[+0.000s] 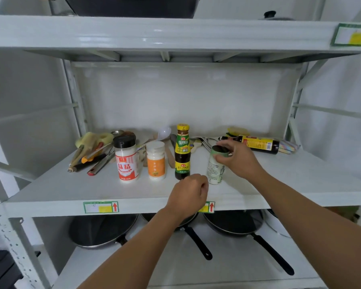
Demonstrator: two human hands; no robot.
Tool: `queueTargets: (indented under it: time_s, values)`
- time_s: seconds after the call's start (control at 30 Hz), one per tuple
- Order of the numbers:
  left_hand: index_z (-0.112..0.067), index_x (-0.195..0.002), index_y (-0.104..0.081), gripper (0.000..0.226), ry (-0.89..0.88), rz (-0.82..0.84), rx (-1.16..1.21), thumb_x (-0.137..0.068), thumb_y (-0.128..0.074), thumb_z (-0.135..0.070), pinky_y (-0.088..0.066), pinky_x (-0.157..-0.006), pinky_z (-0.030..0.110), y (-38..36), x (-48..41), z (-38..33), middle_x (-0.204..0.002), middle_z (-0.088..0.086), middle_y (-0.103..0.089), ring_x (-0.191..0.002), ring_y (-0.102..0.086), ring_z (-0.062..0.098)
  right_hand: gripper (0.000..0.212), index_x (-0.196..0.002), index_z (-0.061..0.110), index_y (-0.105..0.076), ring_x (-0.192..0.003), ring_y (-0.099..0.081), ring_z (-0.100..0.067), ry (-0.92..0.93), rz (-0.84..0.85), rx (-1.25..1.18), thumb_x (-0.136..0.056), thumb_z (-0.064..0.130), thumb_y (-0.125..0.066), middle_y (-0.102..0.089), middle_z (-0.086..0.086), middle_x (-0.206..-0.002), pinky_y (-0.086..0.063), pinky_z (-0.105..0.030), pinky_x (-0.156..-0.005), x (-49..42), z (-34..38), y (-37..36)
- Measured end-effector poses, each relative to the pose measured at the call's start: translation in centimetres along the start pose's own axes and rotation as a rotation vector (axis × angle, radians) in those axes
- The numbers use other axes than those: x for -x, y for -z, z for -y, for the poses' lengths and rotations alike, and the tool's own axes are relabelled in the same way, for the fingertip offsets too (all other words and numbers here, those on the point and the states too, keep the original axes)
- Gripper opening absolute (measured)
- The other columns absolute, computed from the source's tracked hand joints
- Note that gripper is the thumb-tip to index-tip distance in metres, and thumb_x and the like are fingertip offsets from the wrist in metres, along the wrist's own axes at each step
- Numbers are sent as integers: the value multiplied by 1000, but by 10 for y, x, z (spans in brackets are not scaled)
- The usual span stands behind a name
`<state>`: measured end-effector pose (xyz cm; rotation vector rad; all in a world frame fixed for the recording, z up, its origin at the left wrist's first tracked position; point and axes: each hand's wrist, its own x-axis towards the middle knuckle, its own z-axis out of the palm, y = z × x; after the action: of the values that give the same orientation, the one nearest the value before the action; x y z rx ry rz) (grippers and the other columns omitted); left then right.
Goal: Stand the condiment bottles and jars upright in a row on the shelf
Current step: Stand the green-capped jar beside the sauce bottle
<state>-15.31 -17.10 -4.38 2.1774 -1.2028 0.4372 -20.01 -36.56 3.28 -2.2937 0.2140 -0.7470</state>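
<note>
Three containers stand upright in a row on the white shelf [71, 190]: a black-capped jar with a red label [126, 161], a white jar with an orange label [156, 161], and a dark sauce bottle with a yellow cap [182, 152]. To their right stands a green-topped white jar [215, 170]; my right hand [236, 158] grips its top. My left hand [189, 195] is a closed fist at the shelf's front edge, holding nothing I can see. A dark bottle with a yellow label [256, 143] lies on its side at the back right.
Kitchen utensils [92, 155] lie heaped at the back left, with spoons and spatulas [202, 140] behind the row. Black frying pans [104, 230] sit on the shelf below. A dark pan [131, 6] rests on the shelf above.
</note>
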Motion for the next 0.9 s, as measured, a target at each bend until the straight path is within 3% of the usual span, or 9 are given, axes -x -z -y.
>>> queueTargets:
  time_s: [0.07, 0.17, 0.27, 0.33, 0.43, 0.5, 0.6, 0.77, 0.9]
  values:
    - [-13, -86, -70, 22, 46, 51, 76, -95, -50, -11, -56, -68, 39, 2, -6, 3, -83, -3, -69, -76, -63, 15, 47, -131, 17, -68, -105, -65, -8, -1, -17, -39, -87, 19, -82, -71, 7, -118, -47, -4, -79, -2, -2, -9]
    - [-14, -87, -75, 27, 158, 98, 223, -94, -51, -6, -52, -64, 23, 3, -13, 8, -75, -9, -68, -69, -63, 10, 47, -132, 22, -64, -106, -64, -9, -8, -48, -103, -88, 24, -81, -67, 10, -119, -46, -10, -81, -1, -5, -21]
    - [-18, -87, -77, 28, 227, 81, 309, -95, -54, -6, -48, -61, 18, 2, -14, 13, -76, -6, -70, -73, -64, 11, 51, -134, 26, -59, -103, -65, 2, -81, -9, -220, -88, 24, -82, -69, 12, -119, -47, -5, -74, 7, -14, -33]
    - [-18, -86, -77, 27, 236, 70, 342, -95, -55, -5, -45, -57, 15, 1, -14, 15, -73, -6, -68, -68, -62, 8, 57, -139, 22, -59, -110, -69, -5, -150, 15, -260, -87, 23, -83, -72, 6, -126, -52, -12, -83, 15, -27, -43]
    - [-17, -86, -77, 25, 244, 54, 353, -96, -57, -6, -43, -55, 12, 2, -13, 13, -68, -10, -64, -62, -58, 0, 71, -144, 29, -55, -113, -70, -10, -181, 28, -196, -81, 27, -88, -72, 7, -129, -57, -37, -100, 20, -40, -53]
    - [-17, -87, -77, 25, 250, 28, 342, -96, -56, -6, -44, -55, 12, 0, -12, 13, -71, -9, -65, -64, -60, 2, 82, -148, 32, -49, -116, -70, -11, -171, 57, -128, -77, 27, -90, -70, 7, -134, -56, -41, -104, 19, -42, -55]
    - [-17, -96, -76, 21, 258, -22, 283, -96, -56, -9, -42, -58, 7, -4, -10, 10, -83, -12, -67, -71, -61, 3, 91, -153, 33, -41, -119, -68, -12, -150, 78, -40, -77, 26, -89, -67, 5, -139, -56, -41, -105, 19, -43, -57]
    - [-23, -112, -72, 24, 226, -50, 197, -91, -64, -12, -37, -73, 2, -8, -8, 8, -128, -9, -68, -84, -56, 4, 84, -151, 26, -44, -113, -67, -14, -142, 38, 19, -79, 29, -88, -67, 5, -132, -56, -32, -94, 24, -37, -58]
    - [-25, -99, -74, 15, 241, 0, 176, -92, -64, -16, -54, -77, 18, -4, -9, 4, -133, -6, -71, -98, -62, 6, 79, -147, 22, -47, -108, -64, -12, -120, -3, 0, -80, 27, -89, -67, 5, -126, -50, -20, -83, 29, -33, -60]
